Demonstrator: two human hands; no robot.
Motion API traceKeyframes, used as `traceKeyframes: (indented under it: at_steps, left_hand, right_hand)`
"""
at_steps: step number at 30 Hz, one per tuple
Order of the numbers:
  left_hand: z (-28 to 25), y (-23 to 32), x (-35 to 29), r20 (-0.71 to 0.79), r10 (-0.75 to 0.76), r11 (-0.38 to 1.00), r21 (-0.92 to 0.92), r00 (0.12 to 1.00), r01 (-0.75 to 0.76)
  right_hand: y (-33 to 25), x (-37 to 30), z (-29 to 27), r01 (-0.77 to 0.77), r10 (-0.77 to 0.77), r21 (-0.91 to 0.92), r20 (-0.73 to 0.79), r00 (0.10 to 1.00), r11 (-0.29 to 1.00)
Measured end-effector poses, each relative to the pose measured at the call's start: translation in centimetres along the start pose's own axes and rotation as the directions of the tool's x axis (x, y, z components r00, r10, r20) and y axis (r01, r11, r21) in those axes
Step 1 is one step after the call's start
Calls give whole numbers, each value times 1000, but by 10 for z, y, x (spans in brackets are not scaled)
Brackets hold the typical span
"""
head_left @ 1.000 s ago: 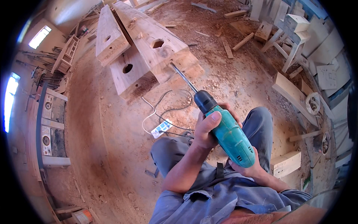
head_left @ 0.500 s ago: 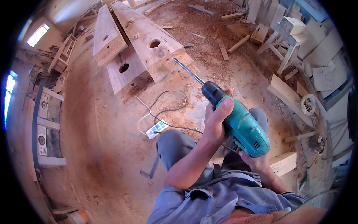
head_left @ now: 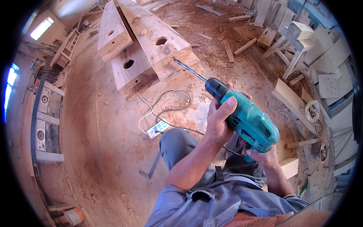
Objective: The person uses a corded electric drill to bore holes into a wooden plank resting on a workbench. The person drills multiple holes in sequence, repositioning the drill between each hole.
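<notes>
A teal power drill [head_left: 254,118] with a black chuck is held in both my hands. My left hand [head_left: 221,123] wraps round the front of its body, thumb on top. My right hand [head_left: 264,156] grips the handle at the rear, with fingers near the trigger. The long steel drill bit [head_left: 192,71] points away and to the left. Its tip overlaps the end of a thick wooden beam [head_left: 145,34]; whether it touches the wood I cannot tell. Round holes show in this beam and in the lower beam [head_left: 134,77] beside it.
A white and blue power strip [head_left: 158,129] with cables lies on the dusty floor. Near my knee is a metal square [head_left: 150,170]. Offcuts, a wooden stool [head_left: 297,47] and leaning boards [head_left: 329,49] line the right side. Framed woodwork [head_left: 49,121] stands on the left.
The drill's rear has swung slightly right and the drill has rolled, showing more of its side and handle. Its tip now overlaps the beam's end face. Both hands keep their grip.
</notes>
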State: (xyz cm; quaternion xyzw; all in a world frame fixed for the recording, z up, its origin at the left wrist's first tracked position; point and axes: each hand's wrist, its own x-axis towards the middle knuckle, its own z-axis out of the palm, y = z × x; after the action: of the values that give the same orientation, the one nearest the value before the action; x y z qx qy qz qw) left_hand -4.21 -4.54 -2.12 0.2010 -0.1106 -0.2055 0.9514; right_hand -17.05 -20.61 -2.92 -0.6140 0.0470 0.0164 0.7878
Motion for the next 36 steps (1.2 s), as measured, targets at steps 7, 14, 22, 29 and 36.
traceKeyframes:
  at_steps: [7,14,22,29,36]
  left_hand:
    - [-1,0,3,-30,13,999,40,999,-12]
    - [1,1,4,-15,17,999,46,1000,-17]
    - [-1,-3,7,-24,34,997,69,999,-32]
    - [2,-2,7,-23,34,996,80,999,-32]
    - [6,1,7,-19,35,995,95,999,-33]
  right_hand:
    - [-1,2,1,-8,8,-10,12,1000,1000]
    - [-4,2,-3,-32,32,-1,-6,999,999]
    - [-7,4,-5,-56,56,25,11,998,998]
    - [-13,6,-9,-99,100,-22,22,995,995]
    - [-18,4,-6,-87,87,-12,10,996,996]
